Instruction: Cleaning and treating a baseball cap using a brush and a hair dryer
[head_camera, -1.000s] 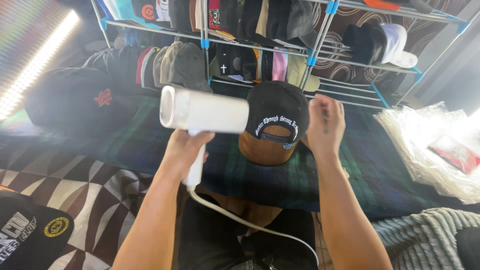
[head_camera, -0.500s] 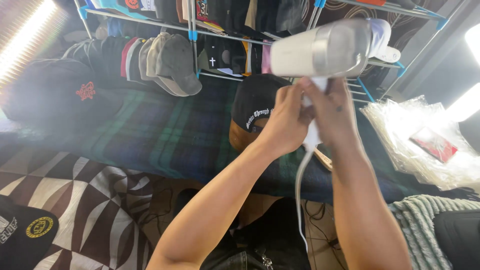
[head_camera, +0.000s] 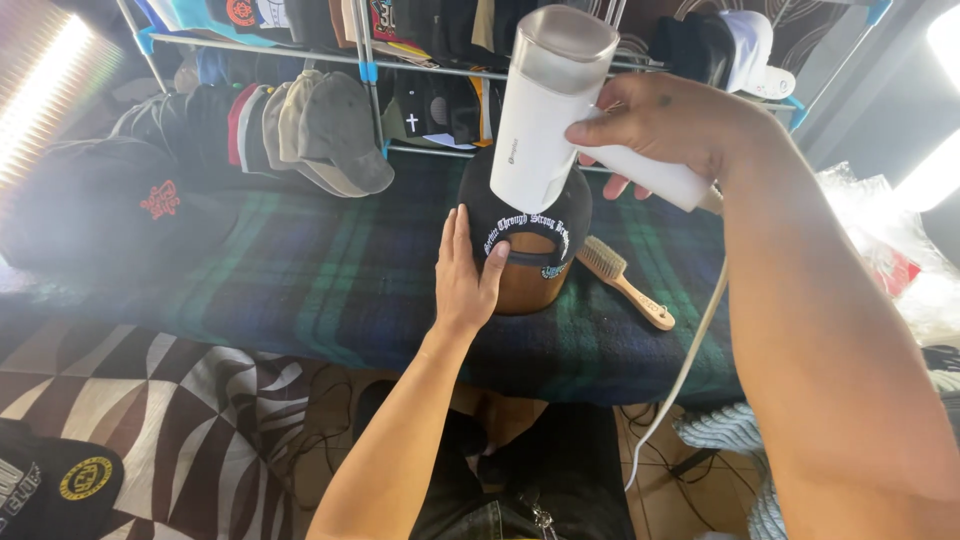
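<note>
The right hand (head_camera: 665, 125) now grips the handle of the white handheld steamer (head_camera: 545, 105), fingers wrapped tightly around it. One second ago the left hand held this steamer horizontally; half a second ago both hands were on it. The steamer body now stands nearly upright, directly above the black cap (head_camera: 525, 215). The cap sits on a brown rounded form (head_camera: 530, 285) on the plaid-covered counter (head_camera: 330, 270). The left hand (head_camera: 465, 275) has moved to the cap's left side, fingers extended together, touching it. A wooden brush (head_camera: 625, 282) lies just right of the form.
</note>
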